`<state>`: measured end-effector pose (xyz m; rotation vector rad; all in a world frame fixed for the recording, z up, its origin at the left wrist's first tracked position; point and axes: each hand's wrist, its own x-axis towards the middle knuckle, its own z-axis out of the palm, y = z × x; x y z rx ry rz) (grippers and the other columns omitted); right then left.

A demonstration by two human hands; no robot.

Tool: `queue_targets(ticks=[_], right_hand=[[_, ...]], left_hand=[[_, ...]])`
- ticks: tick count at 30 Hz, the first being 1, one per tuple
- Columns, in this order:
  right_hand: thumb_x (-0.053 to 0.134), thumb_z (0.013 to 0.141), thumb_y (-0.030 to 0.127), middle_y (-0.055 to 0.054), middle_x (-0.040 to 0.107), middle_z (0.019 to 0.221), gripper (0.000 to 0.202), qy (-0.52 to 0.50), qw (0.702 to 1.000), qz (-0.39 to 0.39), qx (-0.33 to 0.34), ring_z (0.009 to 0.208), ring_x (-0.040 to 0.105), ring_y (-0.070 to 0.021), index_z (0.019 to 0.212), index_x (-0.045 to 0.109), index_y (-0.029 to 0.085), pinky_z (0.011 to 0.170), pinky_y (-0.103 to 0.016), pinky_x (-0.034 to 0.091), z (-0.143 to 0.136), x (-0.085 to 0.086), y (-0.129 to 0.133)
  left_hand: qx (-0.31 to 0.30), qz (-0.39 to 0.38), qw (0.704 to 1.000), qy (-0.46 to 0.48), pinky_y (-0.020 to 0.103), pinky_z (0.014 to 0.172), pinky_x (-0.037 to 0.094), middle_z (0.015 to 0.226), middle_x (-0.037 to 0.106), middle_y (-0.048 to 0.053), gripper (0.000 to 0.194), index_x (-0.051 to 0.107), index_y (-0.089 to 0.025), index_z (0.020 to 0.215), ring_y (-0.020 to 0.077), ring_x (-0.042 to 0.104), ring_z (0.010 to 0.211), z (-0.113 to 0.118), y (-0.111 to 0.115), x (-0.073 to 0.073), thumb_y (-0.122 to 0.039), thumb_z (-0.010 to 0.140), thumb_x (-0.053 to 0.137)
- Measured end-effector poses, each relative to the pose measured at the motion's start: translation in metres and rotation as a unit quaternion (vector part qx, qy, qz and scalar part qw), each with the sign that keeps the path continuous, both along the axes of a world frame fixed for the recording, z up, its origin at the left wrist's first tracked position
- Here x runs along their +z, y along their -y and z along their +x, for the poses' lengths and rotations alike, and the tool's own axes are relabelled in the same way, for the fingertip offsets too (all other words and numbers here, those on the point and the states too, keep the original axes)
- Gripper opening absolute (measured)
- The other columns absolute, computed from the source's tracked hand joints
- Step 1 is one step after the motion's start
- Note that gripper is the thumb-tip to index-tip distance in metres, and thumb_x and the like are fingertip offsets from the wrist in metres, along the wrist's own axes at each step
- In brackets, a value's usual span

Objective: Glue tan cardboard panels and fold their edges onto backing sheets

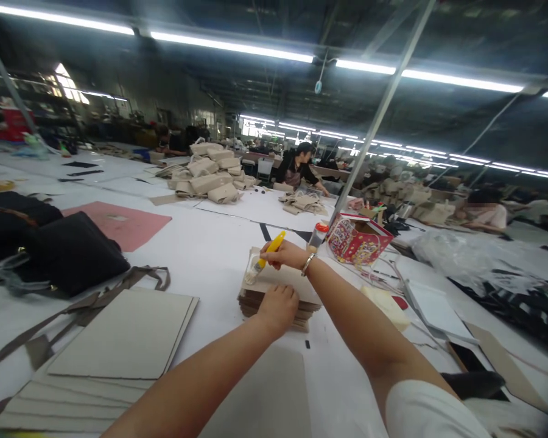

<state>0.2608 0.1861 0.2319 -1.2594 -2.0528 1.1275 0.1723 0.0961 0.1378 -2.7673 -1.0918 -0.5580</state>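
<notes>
My right hand (285, 252) is closed round the yellow handle of a paintbrush (274, 243). Its pale bristles touch the far left part of the top sheet on a stack of beige-brown flat pieces (256, 301). On the near edge of this stack lies my left hand (278, 307), its fingers bent close together over the top piece; the thumb is hidden. A jar with a red lid (320, 231) stands just beyond my right wrist. Nearer to me, a flat grey-beige sheet (265, 395) lies on the white table.
Large beige boards (128, 331) are piled at the left, beside strap lengths (80, 304) and a black bag (80, 252). A pink sheet (123, 225) lies behind. To the right stand a red patterned box (358, 240) and clear plastic (470, 252). A co-worker (299, 167) is across the table near folded beige bundles (210, 173).
</notes>
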Motion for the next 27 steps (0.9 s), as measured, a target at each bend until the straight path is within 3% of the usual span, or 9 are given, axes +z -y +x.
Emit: queue_targets(ticks=[6,10,14,17,22,27], right_hand=[[0.056,0.078,0.023,0.004,0.054,0.049,0.012,0.028,0.980,0.068,-0.186,0.038,0.045,-0.0044,0.080,0.060,0.012,0.041,-0.015,0.039,0.012,-0.014,-0.045],[0.057,0.075,0.023,0.003,0.055,0.048,0.011,0.061,0.953,0.088,-0.282,0.037,0.045,-0.0048,0.077,0.061,0.012,0.040,-0.015,0.037,0.051,-0.017,-0.042],[0.060,0.070,0.022,0.002,0.053,0.043,0.012,0.100,0.916,0.106,-0.375,0.037,0.047,-0.0064,0.064,0.060,0.011,0.041,-0.016,0.037,0.106,-0.009,-0.013],[0.058,0.072,0.026,0.000,0.053,0.043,0.017,0.105,0.893,0.120,-0.420,0.038,0.049,-0.0075,0.064,0.060,0.011,0.041,-0.016,0.038,0.129,-0.004,0.009],[0.056,0.073,0.030,-0.002,0.058,0.048,0.021,0.092,0.901,0.118,-0.407,0.037,0.052,-0.0092,0.064,0.061,0.012,0.040,-0.018,0.040,0.117,-0.010,0.051],[0.053,0.074,0.026,0.000,0.058,0.050,0.017,0.079,0.906,0.143,-0.390,0.039,0.053,-0.0085,0.065,0.062,0.014,0.040,-0.016,0.041,0.109,-0.014,0.129]], left_hand=[[-0.001,0.003,1.000,0.010,0.036,0.082,0.044,0.101,0.060,0.011,0.020,0.056,-0.013,0.099,0.0222,0.055,0.096,0.000,-0.005,-0.003,-0.014,0.086,0.041],[-0.001,-0.008,1.000,0.011,0.034,0.079,0.045,0.095,0.060,0.008,0.016,0.057,-0.015,0.093,0.0211,0.056,0.090,0.000,-0.006,-0.001,-0.015,0.086,0.042],[0.014,-0.016,1.000,0.002,0.034,0.076,0.045,0.093,0.061,0.008,0.014,0.058,-0.017,0.088,0.0213,0.056,0.089,0.001,-0.007,0.007,-0.017,0.085,0.044],[0.012,-0.017,0.999,-0.027,0.034,0.075,0.046,0.095,0.061,0.009,0.014,0.060,-0.017,0.088,0.0223,0.055,0.092,0.001,-0.007,0.016,-0.020,0.084,0.047],[0.023,-0.035,0.996,-0.078,0.033,0.074,0.047,0.096,0.062,0.011,0.019,0.063,-0.015,0.091,0.0237,0.056,0.093,0.003,-0.009,0.030,-0.027,0.083,0.050],[0.005,-0.035,0.994,-0.106,0.032,0.072,0.047,0.089,0.063,0.012,0.021,0.065,-0.013,0.084,0.0231,0.059,0.087,0.007,-0.004,0.034,-0.022,0.084,0.047]])
